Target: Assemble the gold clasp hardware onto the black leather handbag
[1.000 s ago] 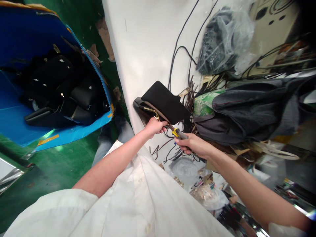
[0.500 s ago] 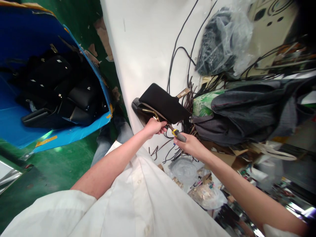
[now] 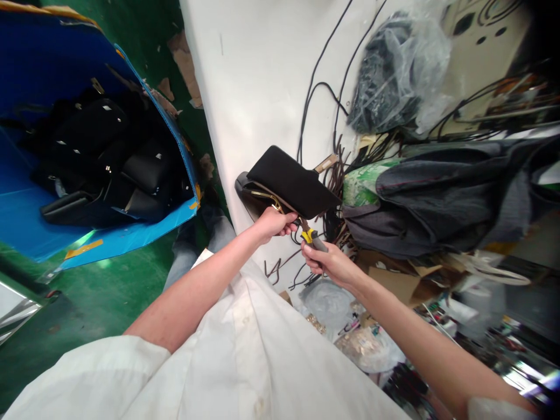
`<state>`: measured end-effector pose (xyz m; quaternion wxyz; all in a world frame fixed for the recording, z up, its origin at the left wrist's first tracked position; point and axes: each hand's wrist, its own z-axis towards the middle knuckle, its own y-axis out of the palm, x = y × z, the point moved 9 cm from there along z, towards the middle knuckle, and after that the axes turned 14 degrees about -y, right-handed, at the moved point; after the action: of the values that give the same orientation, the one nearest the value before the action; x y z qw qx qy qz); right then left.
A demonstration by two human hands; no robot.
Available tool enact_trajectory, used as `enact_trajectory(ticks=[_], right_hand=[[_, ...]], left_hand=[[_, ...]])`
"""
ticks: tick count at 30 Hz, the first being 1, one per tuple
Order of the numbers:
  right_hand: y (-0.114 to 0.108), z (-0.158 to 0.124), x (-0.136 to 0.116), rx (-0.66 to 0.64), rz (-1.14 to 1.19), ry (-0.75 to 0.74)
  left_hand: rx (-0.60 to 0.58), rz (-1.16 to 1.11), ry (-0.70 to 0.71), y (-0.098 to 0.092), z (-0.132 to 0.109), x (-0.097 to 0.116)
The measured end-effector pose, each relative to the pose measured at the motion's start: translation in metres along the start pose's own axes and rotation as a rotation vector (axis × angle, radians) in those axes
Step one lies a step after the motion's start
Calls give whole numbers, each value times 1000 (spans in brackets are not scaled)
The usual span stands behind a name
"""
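A black bag [image 3: 291, 181] with a gold zipper lies on the white table, its flap raised towards the far side. My left hand [image 3: 276, 224] is closed on the bag's near edge, beside the zipper pull. In my right hand [image 3: 326, 261] are pliers [image 3: 311, 234] with yellow and grey handles, and their jaws point at the bag's edge close to my left fingertips. What lies between the jaws is too small to make out.
On the left, a blue box [image 3: 131, 239] holds several black bags. Dark cords [image 3: 335, 192] lie right of the bag. Beyond them are a dark cloth [image 3: 420, 198] and a plastic-wrapped bundle [image 3: 385, 76]. Clear plastic bags [image 3: 367, 347] with small parts sit at the near right of the white table [image 3: 258, 70].
My right hand has shifted slightly left and its fingers show more around the pliers' handles, which appear more spread. My left hand and the bag stay almost in place.
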<state>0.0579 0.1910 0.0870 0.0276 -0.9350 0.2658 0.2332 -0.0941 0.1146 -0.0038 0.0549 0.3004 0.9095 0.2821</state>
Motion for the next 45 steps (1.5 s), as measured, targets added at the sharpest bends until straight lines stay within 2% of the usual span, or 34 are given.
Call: enact_trajectory(ticks=[6, 15, 23, 26, 28, 33, 36, 38, 42, 45], right_hand=[[7, -4, 15, -122, 184, 142], [4, -5, 27, -230, 352, 167], [7, -6, 36, -285, 438, 207], [4, -1, 32, -212, 293, 163], [5, -1, 28, -203, 251, 148], [13, -3, 23, -279, 363, 144], [21, -4, 8, -332, 439, 69], [26, -4, -5, -372, 377, 8], [39, -9, -22, -512, 114, -51], [40, -12, -25, -525, 81, -82]], left_hand=[[-4, 81, 0, -4, 1, -2], [-63, 27, 10, 0, -8, 3], [-109, 71, 54, 0, -2, -4], [-55, 109, 64, -8, -1, -5], [-59, 124, 73, -11, 0, -6], [-197, -7, 124, -7, 3, -11], [-266, -40, 123, -1, 3, -21], [-297, -57, 110, 4, 2, -29], [-273, 9, 127, 10, 1, -32], [-226, 86, 127, 10, 3, -27]])
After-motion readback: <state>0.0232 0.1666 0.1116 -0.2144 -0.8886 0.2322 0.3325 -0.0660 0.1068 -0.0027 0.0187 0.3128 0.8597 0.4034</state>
